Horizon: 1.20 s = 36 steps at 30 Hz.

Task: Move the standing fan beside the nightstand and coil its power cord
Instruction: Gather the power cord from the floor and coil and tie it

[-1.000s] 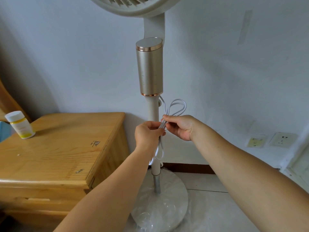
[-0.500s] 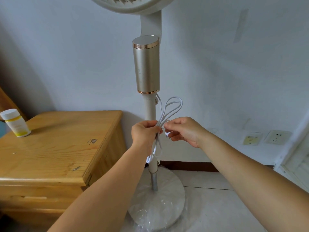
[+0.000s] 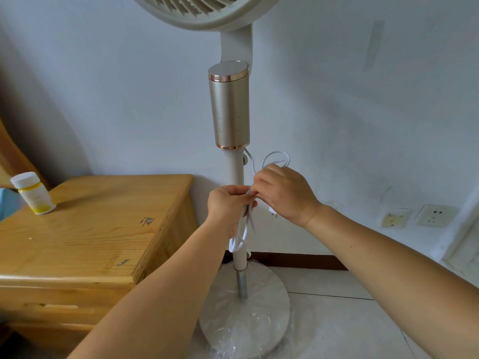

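The standing fan (image 3: pixel 229 107) is upright against the wall, right beside the wooden nightstand (image 3: pixel 85 229), with its round white base (image 3: pixel 261 322) on the floor. Its white power cord (image 3: pixel 243 229) is gathered into loops in front of the pole. My left hand (image 3: pixel 226 203) grips the bundle at its middle; loops hang below it and stick out above. My right hand (image 3: pixel 282 193) is closed on the cord just to the right, touching my left hand. A small white plug part (image 3: pixel 272 211) shows under my right palm.
A white bottle with a yellow band (image 3: pixel 32 193) stands on the nightstand's far left. Two wall sockets (image 3: pixel 435 215) sit low on the wall to the right. Clear plastic film covers the fan base. A dark skirting strip runs along the wall foot.
My right hand has moved up and leftward over the cord bundle, meeting my left hand. The upper loops are smaller and partly covered. My view has tilted up, showing more of the fan head.
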Available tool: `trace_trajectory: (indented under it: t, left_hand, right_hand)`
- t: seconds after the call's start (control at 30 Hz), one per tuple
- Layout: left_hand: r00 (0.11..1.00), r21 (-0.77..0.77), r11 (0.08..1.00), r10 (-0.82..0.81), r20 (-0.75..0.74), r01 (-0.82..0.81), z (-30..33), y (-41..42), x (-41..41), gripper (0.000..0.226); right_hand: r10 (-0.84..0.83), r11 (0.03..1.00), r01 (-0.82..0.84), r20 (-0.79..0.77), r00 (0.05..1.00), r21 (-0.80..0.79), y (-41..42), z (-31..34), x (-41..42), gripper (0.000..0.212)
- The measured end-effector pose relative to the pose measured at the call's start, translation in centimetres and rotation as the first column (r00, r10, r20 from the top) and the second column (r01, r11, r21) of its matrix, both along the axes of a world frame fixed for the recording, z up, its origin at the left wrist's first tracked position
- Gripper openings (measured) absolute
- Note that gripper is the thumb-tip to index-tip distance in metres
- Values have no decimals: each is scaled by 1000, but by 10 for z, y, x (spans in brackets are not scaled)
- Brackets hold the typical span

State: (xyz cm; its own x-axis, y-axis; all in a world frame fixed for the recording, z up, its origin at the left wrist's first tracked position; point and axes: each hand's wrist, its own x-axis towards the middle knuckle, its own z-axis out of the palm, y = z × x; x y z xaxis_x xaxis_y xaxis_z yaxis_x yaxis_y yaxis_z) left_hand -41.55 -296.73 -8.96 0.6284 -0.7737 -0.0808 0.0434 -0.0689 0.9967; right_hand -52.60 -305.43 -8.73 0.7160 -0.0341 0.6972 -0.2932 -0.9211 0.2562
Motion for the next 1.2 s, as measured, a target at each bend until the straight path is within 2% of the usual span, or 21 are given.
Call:
trace_trajectory:
  t: [0.13, 0.23, 0.3, 0.6, 0.73, 0.93, 1.1, 1.2]
  left_hand:
    - [999, 27, 999, -35, 2, 35, 3, 1, 3, 7]
    - [999, 54, 997, -47, 12, 47, 3, 1, 4, 10]
    - [998, 64, 997, -53, 20, 51, 4, 1, 5, 10]
    - [998, 57, 998, -26, 62, 23, -2, 0, 5, 9]
    - [998, 62, 998, -30, 62, 26, -5, -1, 7, 13]
    - [997, 57, 996, -70, -15, 71, -6, 0, 11, 15]
    - [970, 9, 996, -89, -228, 94, -12, 3, 13, 16]
    - [974, 4, 997, -79, -214, 82, -14, 2, 12, 18]
  right_hand:
    - [165, 971, -186, -146, 975, -148, -8, 12, 1, 10]
    - [209, 960, -251, -273, 939, -126, -12, 20, 2, 13]
    - [206, 962, -250, -304, 930, -114, -13, 23, 3, 14]
    - [156, 960, -212, -282, 947, -182, -12, 14, 1, 24]
    - [192, 935, -258, -263, 946, -245, -13, 13, 2, 22]
    - [214, 925, -282, -267, 940, -254, -14, 12, 4, 22]
    - [165, 979, -186, -199, 966, -88, -13, 3, 4, 20]
    - [89, 996, -90, -172, 981, 1, -10, -1, 4, 26]
